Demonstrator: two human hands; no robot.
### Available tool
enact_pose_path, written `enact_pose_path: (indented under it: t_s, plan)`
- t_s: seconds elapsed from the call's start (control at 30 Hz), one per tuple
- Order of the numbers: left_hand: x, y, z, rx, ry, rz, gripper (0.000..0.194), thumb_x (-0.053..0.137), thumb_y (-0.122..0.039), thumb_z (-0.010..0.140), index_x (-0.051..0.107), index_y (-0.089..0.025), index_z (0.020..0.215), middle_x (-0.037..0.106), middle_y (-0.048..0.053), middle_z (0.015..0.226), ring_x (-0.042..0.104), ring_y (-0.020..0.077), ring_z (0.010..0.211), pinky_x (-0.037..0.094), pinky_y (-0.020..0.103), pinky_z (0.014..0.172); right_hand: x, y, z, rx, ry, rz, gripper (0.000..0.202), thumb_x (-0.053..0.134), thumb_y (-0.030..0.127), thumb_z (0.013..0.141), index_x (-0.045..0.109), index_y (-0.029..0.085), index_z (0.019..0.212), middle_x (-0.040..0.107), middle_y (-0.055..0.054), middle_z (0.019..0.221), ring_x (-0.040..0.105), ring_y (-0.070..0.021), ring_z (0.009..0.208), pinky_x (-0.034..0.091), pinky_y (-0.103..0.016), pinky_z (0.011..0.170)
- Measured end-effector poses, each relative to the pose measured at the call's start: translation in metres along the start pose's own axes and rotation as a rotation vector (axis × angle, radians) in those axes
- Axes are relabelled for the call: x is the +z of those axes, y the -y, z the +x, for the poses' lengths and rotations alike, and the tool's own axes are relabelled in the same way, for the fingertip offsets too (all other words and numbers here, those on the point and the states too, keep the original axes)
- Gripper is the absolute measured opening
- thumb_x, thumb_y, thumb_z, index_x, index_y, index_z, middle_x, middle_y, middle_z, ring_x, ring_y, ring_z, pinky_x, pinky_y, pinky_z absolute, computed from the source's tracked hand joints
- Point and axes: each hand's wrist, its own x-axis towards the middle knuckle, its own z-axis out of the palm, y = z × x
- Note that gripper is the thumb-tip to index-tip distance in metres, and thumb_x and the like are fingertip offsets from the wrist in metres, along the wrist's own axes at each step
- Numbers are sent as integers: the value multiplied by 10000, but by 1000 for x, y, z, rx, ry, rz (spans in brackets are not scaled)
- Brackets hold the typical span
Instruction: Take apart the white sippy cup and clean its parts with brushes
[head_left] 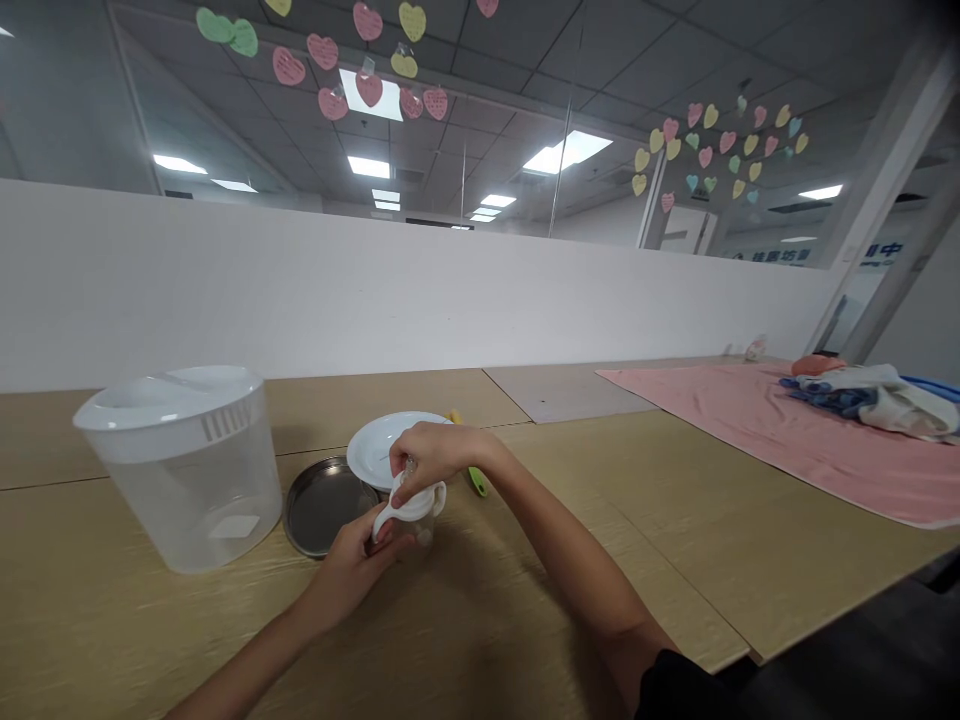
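A small clear pot (424, 532) with a white top and a white side handle is between my two hands, just above or on the table. My left hand (360, 555) is closed around its handle. From above, my right hand (427, 455) pinches at the pot's white lid (417, 507), where something clear, like a knob, shows by the fingers. The right fingers partly cover the lid. Behind the hands lies a white plate (371, 445). A round metal tray (322, 505) sits left of it, partly under the plate's edge.
A translucent bucket with a white lid (180, 460) stands at the left. A green-ended utensil (478, 482) lies behind my right wrist. Farther right are a grey mat (562, 392), a pink cloth (720, 430) and piled fabric (877, 395). A white wall (450, 300) backs the table.
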Motion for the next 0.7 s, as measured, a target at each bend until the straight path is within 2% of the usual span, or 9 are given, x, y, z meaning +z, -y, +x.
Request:
enact_pose_path:
  t_s: [0.1, 0.2, 0.7]
  plan:
    - [-2, -4, 1, 11, 63, -40, 365, 495, -459, 787, 292, -197, 633, 236, -49, 622, 256, 109, 587, 257, 216, 544, -3, 2, -1, -3, 18, 27, 375, 689, 447, 675, 630, 170, 920, 629, -22, 932, 546, -146, 834, 373, -196, 617]
    - [-3, -5, 1, 22, 73, -80, 397, 487, -459, 784, 230, -206, 618, 224, -49, 619, 244, 107, 584, 251, 214, 532, -4, 2, -1, -14, 24, 48, 365, 702, 398, 671, 638, 165, 945, 629, -19, 946, 547, -140, 841, 375, -189, 626]
    - [-1, -8, 1, -39, 60, -81, 448, 492, -528, 748, 211, -209, 606, 228, -51, 607, 235, 107, 582, 252, 216, 529, -4, 3, 1, -71, 50, 3, 375, 692, 364, 712, 640, 145, 1011, 618, -34, 1006, 544, -143, 875, 376, -191, 657]
